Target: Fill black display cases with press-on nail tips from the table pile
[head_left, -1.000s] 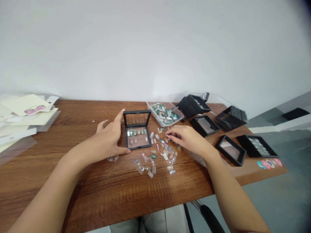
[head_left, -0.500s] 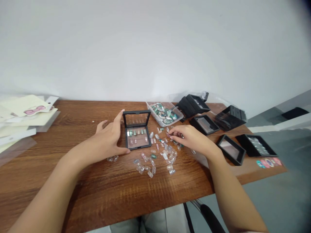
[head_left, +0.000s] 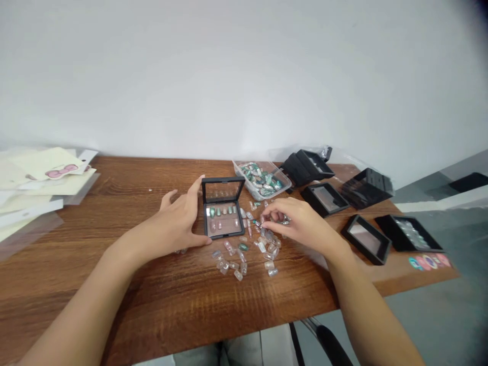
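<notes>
Thumb and fingers of my left hand (head_left: 181, 216) grip the left side of a small black case (head_left: 224, 237). Its windowed lid stands raised, and inside lie a row of green-tinted press-on nails and a few pinkish ones in front. Just right of the case, my right hand (head_left: 287, 216) is pinched low over loose press-on nails (head_left: 269, 246), with a small pinkish nail (head_left: 262, 218) at its fingertips. The fingers partly hide that nail. More clear, silvery and green nails lie scattered on the wood in front of the case.
Behind the loose nails stands a clear plastic tub (head_left: 287, 184) of green and silver nails. Several black cases (head_left: 368, 239) lie to the right, some in plastic wrap. Cards in clear sleeves (head_left: 46, 188) are stacked at the left. Round stickers (head_left: 429, 262) lie near the right edge.
The black case, with my left hand on it, has shifted slightly right, closer to the nails. My right fingertips have moved a little left and nearer to me. The view has shifted slightly.
</notes>
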The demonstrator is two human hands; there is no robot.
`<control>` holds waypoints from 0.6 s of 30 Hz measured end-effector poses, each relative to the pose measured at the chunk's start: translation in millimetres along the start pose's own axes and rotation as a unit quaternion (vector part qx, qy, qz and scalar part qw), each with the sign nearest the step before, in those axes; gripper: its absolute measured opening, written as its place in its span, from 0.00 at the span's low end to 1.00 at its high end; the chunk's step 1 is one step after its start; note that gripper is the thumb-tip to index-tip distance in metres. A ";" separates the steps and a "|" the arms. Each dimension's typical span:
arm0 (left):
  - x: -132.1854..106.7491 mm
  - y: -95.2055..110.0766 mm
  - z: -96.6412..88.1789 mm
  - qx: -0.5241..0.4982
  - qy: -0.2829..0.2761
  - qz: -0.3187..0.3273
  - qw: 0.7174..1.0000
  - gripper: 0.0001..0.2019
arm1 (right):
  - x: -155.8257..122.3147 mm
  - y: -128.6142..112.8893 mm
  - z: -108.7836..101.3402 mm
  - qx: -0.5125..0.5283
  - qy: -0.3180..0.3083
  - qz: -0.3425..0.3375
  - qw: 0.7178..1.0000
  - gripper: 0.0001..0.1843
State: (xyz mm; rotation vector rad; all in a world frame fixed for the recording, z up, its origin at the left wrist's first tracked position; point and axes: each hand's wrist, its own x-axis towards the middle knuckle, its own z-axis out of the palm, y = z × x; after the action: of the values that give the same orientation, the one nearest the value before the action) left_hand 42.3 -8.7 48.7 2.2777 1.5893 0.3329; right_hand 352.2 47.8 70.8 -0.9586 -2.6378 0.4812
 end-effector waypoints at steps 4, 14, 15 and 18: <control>1.6 5.4 3.9 -0.002 0.011 0.022 1.000 0.63 | 2.0 -9.3 10.1 0.010 0.004 -0.043 0.999 0.09; 2.0 15.7 14.1 0.007 0.021 0.030 0.999 0.62 | 9.4 -23.5 35.8 0.013 0.002 -0.065 0.998 0.09; 2.0 16.6 14.1 0.003 0.020 0.029 0.999 0.62 | 9.8 -24.1 38.5 0.012 0.002 -0.066 0.998 0.10; 2.0 18.2 13.2 -0.009 0.012 0.027 1.000 0.62 | 10.7 -24.4 44.6 0.007 0.009 -0.061 0.998 0.11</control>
State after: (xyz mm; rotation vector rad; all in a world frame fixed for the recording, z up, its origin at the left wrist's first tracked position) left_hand 63.6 -14.4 44.0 2.3152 1.5321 0.3874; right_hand 313.6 27.9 42.1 -0.7892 -2.6536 0.4601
